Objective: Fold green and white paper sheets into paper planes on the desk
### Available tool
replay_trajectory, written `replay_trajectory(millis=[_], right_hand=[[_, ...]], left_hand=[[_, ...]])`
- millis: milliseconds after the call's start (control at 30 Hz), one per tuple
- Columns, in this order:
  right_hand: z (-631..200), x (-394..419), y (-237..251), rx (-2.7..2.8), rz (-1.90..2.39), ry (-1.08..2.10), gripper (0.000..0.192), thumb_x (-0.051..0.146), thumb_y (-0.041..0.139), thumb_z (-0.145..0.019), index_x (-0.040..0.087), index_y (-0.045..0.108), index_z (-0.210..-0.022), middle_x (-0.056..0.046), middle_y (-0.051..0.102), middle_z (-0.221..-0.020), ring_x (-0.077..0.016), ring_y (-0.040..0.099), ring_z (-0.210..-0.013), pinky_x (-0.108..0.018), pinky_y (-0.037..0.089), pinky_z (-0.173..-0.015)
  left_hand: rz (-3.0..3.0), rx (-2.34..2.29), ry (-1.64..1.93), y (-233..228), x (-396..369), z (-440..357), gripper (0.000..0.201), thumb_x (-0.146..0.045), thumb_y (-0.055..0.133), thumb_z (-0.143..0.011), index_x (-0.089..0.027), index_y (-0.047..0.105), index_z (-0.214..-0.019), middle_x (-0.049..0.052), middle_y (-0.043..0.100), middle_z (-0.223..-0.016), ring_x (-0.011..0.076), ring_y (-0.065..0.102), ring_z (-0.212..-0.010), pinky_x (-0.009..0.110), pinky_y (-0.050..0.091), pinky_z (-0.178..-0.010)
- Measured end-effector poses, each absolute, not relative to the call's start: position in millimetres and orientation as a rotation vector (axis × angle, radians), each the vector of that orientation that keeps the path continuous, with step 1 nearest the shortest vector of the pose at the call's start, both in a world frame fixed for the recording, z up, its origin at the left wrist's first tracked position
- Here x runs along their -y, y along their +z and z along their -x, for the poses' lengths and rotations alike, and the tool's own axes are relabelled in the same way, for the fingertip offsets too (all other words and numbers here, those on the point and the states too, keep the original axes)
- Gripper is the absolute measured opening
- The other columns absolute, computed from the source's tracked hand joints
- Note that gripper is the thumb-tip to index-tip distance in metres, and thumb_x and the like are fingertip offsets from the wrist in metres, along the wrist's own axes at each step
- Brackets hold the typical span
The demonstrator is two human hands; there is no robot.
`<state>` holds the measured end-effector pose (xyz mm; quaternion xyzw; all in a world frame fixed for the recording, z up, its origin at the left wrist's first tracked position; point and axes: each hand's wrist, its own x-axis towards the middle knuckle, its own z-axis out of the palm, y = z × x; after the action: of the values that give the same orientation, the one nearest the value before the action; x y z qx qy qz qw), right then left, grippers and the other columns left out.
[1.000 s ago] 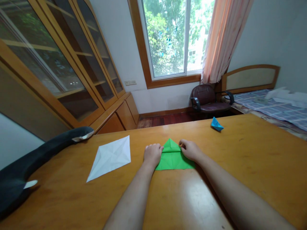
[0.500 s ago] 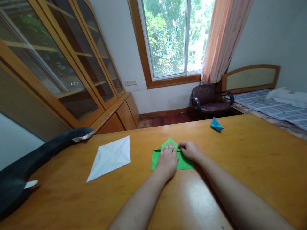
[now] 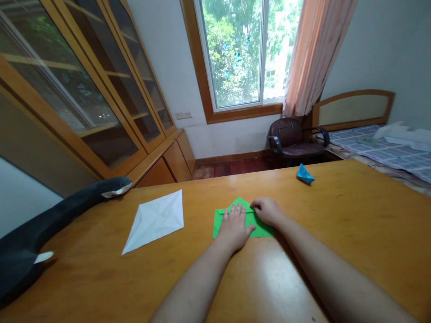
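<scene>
A green sheet of folding paper (image 3: pixel 261 229) lies on the table, with a crease running across it and a peak at its far side. My left hand (image 3: pixel 235 226) rests flat over its middle, fingers stretched forward across the crease and thumb out to the right. At the fold's right end, my right hand (image 3: pixel 267 210) has curled fingers closed on the paper's edge. The part of the sheet under my left palm is hidden.
A creased white paper (image 3: pixel 158 220) lies to the left, and a small blue paper boat (image 3: pixel 305 174) sits near the far edge. A dark whale-shaped thing (image 3: pixel 60 215) occupies the left side of the wooden table (image 3: pixel 363 237). Behind stand a chair (image 3: pixel 289 137) and a bed.
My left hand has slid slightly toward me, and its thumb has spread out to the right. The green fold now lies flatter. My right hand has stayed in place.
</scene>
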<state>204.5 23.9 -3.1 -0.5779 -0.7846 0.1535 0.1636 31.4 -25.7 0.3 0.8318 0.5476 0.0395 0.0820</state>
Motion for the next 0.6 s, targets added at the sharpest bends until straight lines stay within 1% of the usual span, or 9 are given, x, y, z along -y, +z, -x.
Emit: replay_trajectory(millis=[300, 600], right_hand=[[-202.6, -20.9, -0.3, 2.259, 1.649, 0.383, 0.032, 0.018, 0.049, -0.082, 0.023, 0.076, -0.097, -0.005, 0.075, -0.097, -0.0204, 0.068, -0.089, -0.027, 0.047, -0.077], [-201.3, -19.9, 0.3, 2.285, 1.661, 0.347, 0.031, 0.017, 0.047, -0.085, 0.023, 0.075, -0.098, -0.005, 0.074, -0.099, -0.0192, 0.065, -0.091, -0.026, 0.044, -0.078]], left_hand=[[-2.499, -1.646, 0.116, -3.5, 25.2, -31.4, 0.073, -0.059, 0.041, -0.090, -0.013, 0.034, -0.148, 0.016, 0.030, -0.154, 0.0330, 0.025, -0.143, 0.054, 0.020, -0.117], [-2.475, -1.655, 0.067, -2.9, 26.3, -33.0, 0.074, -0.058, 0.039, -0.091, -0.013, 0.032, -0.149, 0.015, 0.026, -0.156, 0.0332, 0.021, -0.145, 0.054, 0.019, -0.117]])
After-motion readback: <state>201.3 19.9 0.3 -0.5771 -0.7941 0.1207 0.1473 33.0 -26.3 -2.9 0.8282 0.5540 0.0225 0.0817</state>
